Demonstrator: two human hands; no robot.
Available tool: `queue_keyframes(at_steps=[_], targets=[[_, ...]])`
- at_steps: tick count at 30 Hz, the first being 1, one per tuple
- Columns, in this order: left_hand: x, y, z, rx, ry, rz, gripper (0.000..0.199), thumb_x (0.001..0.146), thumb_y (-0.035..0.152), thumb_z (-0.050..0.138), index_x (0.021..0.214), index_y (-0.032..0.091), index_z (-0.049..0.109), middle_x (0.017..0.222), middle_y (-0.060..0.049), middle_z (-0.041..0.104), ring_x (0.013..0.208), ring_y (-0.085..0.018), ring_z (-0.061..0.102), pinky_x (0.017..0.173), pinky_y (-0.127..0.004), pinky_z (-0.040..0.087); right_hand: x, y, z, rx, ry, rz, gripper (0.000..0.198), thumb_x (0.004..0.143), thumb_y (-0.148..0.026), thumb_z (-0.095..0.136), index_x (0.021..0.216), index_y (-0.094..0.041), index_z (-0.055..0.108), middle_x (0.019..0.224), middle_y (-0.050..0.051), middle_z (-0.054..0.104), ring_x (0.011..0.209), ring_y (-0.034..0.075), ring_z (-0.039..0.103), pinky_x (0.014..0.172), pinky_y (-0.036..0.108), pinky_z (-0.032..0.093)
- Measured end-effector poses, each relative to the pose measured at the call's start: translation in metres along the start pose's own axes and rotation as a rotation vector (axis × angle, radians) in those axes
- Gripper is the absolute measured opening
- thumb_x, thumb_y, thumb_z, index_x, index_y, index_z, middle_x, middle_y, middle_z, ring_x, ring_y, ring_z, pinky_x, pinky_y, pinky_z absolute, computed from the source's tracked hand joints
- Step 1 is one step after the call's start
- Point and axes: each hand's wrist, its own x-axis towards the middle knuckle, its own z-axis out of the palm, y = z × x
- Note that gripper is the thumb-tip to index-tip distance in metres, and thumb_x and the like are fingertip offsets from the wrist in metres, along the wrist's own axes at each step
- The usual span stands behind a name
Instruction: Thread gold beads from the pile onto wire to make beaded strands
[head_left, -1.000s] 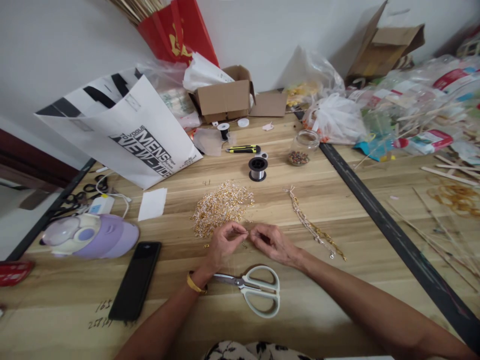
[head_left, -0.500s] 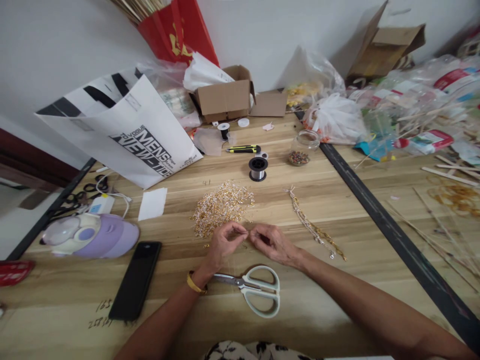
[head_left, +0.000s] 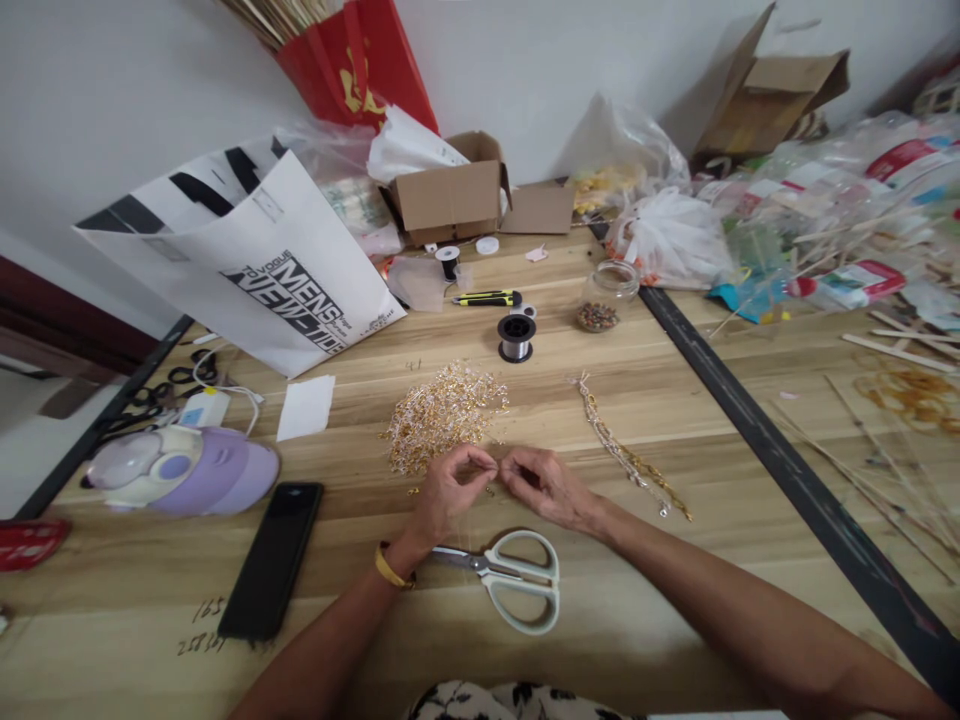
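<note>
My left hand (head_left: 452, 488) is closed in a pinch, its thumb and forefinger meeting at the near edge of a pile of small gold and silver pieces (head_left: 444, 412). Right beside it, my right hand (head_left: 546, 488) pinches too, with the fingertips of both hands almost touching. Whatever lies between the fingers is too small to make out. Below the hands lie scissors (head_left: 517, 582) with pale handles, their blades reaching toward my left wrist. To the right of my right hand rest gold and silver chains (head_left: 626, 450) on the wooden table (head_left: 600, 640).
Behind the pile stand a wire spool (head_left: 516, 340), a yellow-black utility knife (head_left: 487, 298) and a glass jar (head_left: 607, 298) of beads. A phone (head_left: 271, 562), a purple-and-white object (head_left: 187, 472) and a white paper bag (head_left: 255, 260) are on the left. Plastic bottles (head_left: 847, 190) crowd the right.
</note>
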Motion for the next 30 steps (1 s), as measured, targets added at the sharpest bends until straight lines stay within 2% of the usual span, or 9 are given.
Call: queue_keyframes(at_steps=[30], targets=[[0.0014,0.0041,-0.0005,-0.001,0.011,-0.011,0.007,0.072,0.015,0.064,0.078,0.016,0.063,0.077,-0.003,0.069,0.073,-0.015,0.066,0.069,-0.025,0.053,0.0003,0.0041,0.0026,-0.008,0.005,-0.016,0.014,0.086,-0.017,0.047,0.075,-0.015,0.054,0.063,-0.002,0.05,0.054,0.009,0.041,0.052,0.02,0.031]])
